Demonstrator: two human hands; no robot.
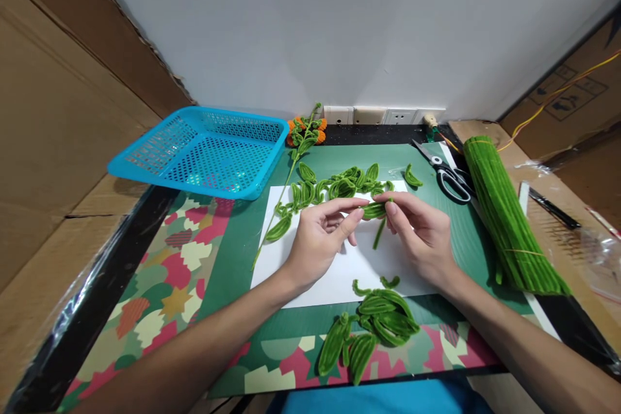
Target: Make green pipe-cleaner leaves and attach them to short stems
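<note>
Between my two hands is a green pipe-cleaner leaf [374, 210], its short stem hanging down. My left hand [323, 236] pinches the leaf's left end between thumb and forefinger. At its right end, near the stem, the thumb and forefinger of my right hand [422, 233] are closed on it. Below them lies a white sheet of paper [315, 284]. Beyond my fingers, a row of finished leaves [342, 184] spreads along the paper's far edge. Nearer to me sits a second pile of green leaves [388, 317].
A blue plastic basket [213, 191] stands at the left rear. Beside it lies a long green stem with orange flowers [320, 136]. Scissors [451, 181], a thick bundle of green pipe cleaners [509, 220] and a black pen-like tool [553, 207] are on the right. Wall sockets [400, 116] line the back.
</note>
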